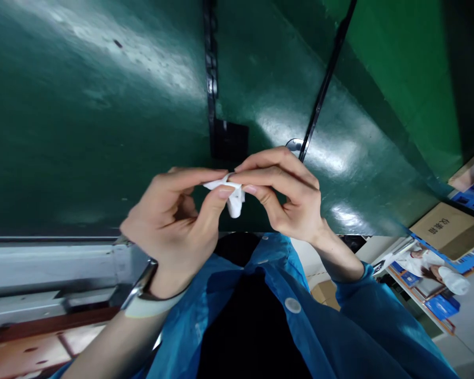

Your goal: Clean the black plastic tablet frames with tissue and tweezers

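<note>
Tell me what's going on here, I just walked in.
The left hand and right hand of someone in a blue jacket are both pinching a small, folded-looking white piece. Exactly what it is isn't clear. In view, the hands are near the close edge of a green surface, with two long black strips beyond them.

Left hand and right hand partly hide the white piece; the view's top cuts a black strip; past the desk's near edge, a person is blurred.
</note>
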